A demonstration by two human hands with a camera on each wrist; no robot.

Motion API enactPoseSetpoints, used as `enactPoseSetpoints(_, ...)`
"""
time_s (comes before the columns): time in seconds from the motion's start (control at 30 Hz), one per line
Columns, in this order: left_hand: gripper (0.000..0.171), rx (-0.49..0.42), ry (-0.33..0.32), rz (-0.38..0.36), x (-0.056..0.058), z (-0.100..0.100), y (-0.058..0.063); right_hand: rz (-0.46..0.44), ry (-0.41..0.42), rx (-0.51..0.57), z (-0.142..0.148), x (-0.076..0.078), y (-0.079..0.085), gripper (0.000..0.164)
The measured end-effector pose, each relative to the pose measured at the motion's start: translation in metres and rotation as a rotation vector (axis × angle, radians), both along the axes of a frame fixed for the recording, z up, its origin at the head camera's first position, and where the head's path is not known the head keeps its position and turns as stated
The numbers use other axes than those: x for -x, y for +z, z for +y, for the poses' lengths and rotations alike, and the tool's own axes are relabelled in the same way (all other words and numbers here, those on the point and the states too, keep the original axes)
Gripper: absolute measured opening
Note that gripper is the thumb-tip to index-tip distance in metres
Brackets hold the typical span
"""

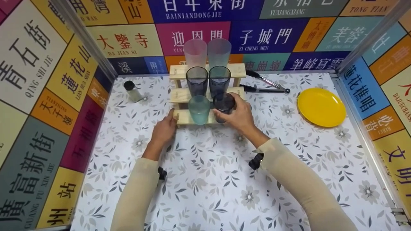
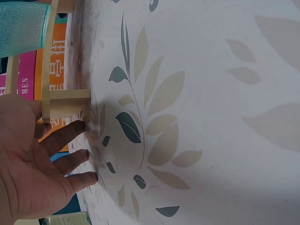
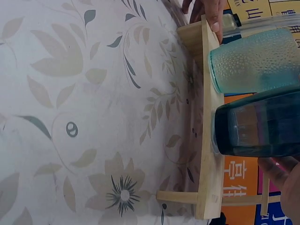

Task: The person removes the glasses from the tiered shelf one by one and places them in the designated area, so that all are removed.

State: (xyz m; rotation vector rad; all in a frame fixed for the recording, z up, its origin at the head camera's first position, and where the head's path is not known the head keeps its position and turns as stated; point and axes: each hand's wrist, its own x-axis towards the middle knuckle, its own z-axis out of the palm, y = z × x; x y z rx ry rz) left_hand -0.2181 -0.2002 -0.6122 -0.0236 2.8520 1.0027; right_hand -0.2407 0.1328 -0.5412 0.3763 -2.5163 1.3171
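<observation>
A three-step wooden rack stands at the back of the table with glasses in two columns. Around a dark tumbler at the right of the lowest step, my right hand curls its thumb and fingers. The tumbler's base is at the board in the right wrist view. Beside it stands a teal textured tumbler. My left hand pinches the left end of the lowest board between thumb and index finger; its other fingers are spread. Two dark glasses occupy the middle step, two frosted glasses the top one.
To the left is a small black-capped jar. Black-tipped tongs lie right of the rack, and farther right is a yellow plate. Panels with printed characters wall the patterned tabletop at the back and sides.
</observation>
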Motion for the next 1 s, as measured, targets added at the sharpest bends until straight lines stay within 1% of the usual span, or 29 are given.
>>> enactPoseSetpoints(0.07, 0.065, 0.022, 0.002, 0.035, 0.004, -0.003, -0.009, -0.004, -0.001, 0.002, 0.005, 0.000, 0.002, 0.078)
enactPoseSetpoints(0.1, 0.069, 0.014, -0.004, 0.057, 0.008, -0.008, -0.019, -0.007, 0.002, 0.006, 0.008, 0.001, 0.003, 0.079)
enactPoseSetpoints(0.2, 0.071, 0.008, -0.001, 0.050, 0.009, -0.008, -0.018, -0.010, 0.000, -0.002, 0.017, 0.001, 0.006, 0.079)
enactPoseSetpoints(0.23, 0.071, 0.004, 0.003, 0.042, 0.009, -0.007, -0.018, -0.012, -0.001, -0.005, 0.020, 0.001, 0.007, 0.080)
enactPoseSetpoints(0.3, 0.069, -0.022, 0.005, 0.004, 0.006, -0.004, -0.008, -0.014, -0.005, -0.011, 0.027, 0.001, 0.008, 0.079)
enactPoseSetpoints(0.33, 0.067, -0.011, 0.013, -0.021, 0.003, 0.001, 0.002, -0.015, -0.011, -0.016, 0.031, 0.001, 0.008, 0.079)
enactPoseSetpoints(0.53, 0.064, 0.027, 0.024, -0.040, 0.000, 0.004, 0.006, -0.040, -0.048, -0.018, 0.055, 0.001, 0.009, 0.078)
enactPoseSetpoints(0.73, 0.064, 0.001, 0.033, -0.053, 0.000, 0.003, 0.005, -0.062, -0.081, -0.024, 0.078, 0.005, 0.008, 0.080)
enactPoseSetpoints(1.0, 0.065, 0.000, 0.025, -0.056, 0.002, 0.003, 0.005, -0.066, -0.143, -0.027, 0.106, 0.014, 0.003, 0.081)
